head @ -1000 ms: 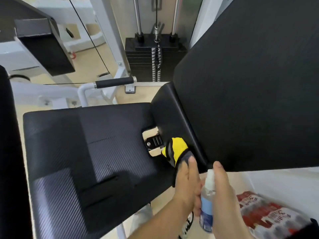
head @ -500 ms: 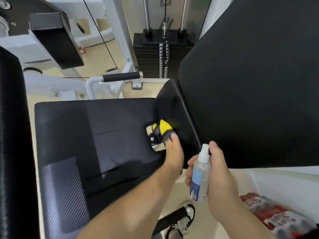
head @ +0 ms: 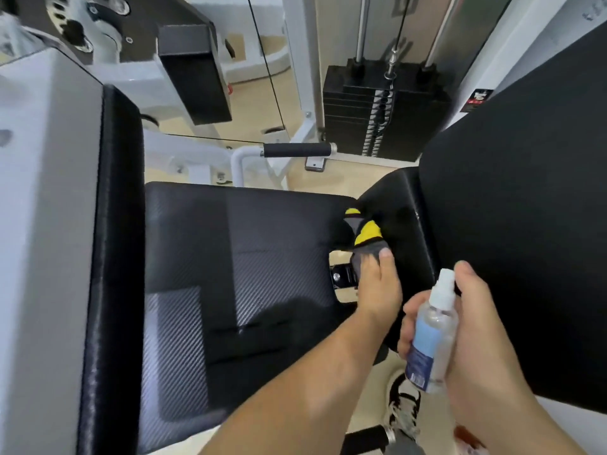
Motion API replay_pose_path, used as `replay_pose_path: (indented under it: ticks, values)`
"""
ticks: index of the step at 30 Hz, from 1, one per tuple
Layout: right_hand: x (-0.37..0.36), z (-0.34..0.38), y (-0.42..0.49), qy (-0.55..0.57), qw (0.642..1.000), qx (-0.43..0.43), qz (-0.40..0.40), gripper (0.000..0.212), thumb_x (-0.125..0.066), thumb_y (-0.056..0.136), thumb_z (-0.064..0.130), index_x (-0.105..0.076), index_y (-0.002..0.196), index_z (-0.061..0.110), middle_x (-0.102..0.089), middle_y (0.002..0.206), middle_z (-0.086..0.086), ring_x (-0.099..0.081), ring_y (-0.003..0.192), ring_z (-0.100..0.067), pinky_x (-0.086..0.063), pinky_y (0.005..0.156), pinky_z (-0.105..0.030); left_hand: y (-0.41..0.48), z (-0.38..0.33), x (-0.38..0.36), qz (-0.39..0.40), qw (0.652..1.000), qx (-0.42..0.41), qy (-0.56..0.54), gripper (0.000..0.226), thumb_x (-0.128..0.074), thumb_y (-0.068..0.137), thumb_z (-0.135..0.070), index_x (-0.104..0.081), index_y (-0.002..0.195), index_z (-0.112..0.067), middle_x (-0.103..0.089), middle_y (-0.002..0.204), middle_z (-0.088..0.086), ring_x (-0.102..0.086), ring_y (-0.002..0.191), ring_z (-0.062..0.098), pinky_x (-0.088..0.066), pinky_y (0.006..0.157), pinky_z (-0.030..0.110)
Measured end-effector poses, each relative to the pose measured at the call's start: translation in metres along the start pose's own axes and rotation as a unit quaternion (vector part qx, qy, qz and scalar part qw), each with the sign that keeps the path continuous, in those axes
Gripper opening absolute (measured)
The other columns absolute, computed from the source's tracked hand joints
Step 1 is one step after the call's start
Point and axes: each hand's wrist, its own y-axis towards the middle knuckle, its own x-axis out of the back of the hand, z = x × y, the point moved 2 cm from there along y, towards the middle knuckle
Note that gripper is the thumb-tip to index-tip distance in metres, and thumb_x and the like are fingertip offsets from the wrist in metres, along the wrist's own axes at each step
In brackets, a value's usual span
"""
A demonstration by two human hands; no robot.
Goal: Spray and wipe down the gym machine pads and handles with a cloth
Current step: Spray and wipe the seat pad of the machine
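the wiping step is in hand. the left hand (head: pixel 377 287) lies nearly flat, fingers stretched out, and presses the yellow-and-grey cloth (head: pixel 367 236) against the curved lower lip (head: pixel 407 205) of the back pad (head: pixel 525 208), right at the gap where it meets the seat pad (head: pixel 249 244) — the cloth is bunched under the fingertips and its yellow end pokes out above them. whether the thumb hooks under the cloth i cannot tell; it is hidden. the right hand (head: pixel 479 339) is wrapped round the spray bottle (head: pixel 432 333), held upright just beside the left wrist and clear of the pads, with the forefinger raised by the white nozzle (not visibly pressing it). no mist shows.

my read: the job is partway at most. the seat pad has a lighter patch in its near corner, which could be wet or just glare — hard to say. the broad face of the back pad, the side pad (head: pixel 118 241) at the left edge and the foam-covered handle (head: pixel 297 150) beyond the seat probably wait their turn.

the next move likely calls for steady pressure while sliding the cloth along the lip and out of the crevice, keeping it from snagging on the metal bracket (head: pixel 343 275) in the gap, then aiming the nozzle at a fresh surface before squeezing.
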Motion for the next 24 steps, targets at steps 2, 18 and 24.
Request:
replay_pose_path:
  ticks: [2, 18, 24]
  values:
    - [-0.005, -0.011, 0.003, -0.044, 0.999, -0.002, 0.003, 0.097, -0.065, 0.053, 0.100, -0.072, 0.075, 0.005, -0.065, 0.074, -0.023, -0.063, 0.069, -0.035, -0.051, 0.076, -0.047, -0.037, 0.031, -0.001, 0.022, 0.993, 0.059, -0.100, 0.058, -0.048, 0.099, -0.064, -0.059, 0.122, -0.012, -0.065, 0.126, 0.021, -0.061, 0.112, 0.027, -0.046, 0.108, 0.053]
    - [-0.140, -0.085, 0.065, -0.277, 0.940, -0.127, 0.151, 0.070, -0.061, 0.090, 0.072, -0.052, 0.060, 0.010, -0.045, 0.054, -0.008, -0.037, 0.040, -0.022, -0.033, 0.047, -0.026, -0.179, 0.063, 0.189, -0.306, 0.942, 0.062, 0.120, 0.057, -0.052, 0.102, -0.045, -0.048, 0.049, -0.024, -0.050, 0.048, -0.008, -0.051, 0.056, 0.013, -0.041, 0.064, 0.035]
    - [-0.156, -0.094, 0.101, -0.360, 0.916, -0.118, 0.134, 0.057, -0.057, 0.088, 0.064, -0.050, 0.069, 0.010, -0.047, 0.053, -0.006, -0.037, 0.039, -0.020, -0.034, 0.047, -0.025, -0.175, 0.061, 0.211, -0.323, 0.933, 0.058, 0.149, 0.049, -0.046, 0.102, -0.053, -0.074, 0.076, -0.022, -0.074, 0.072, -0.005, -0.069, 0.077, 0.007, -0.054, 0.083, 0.038]
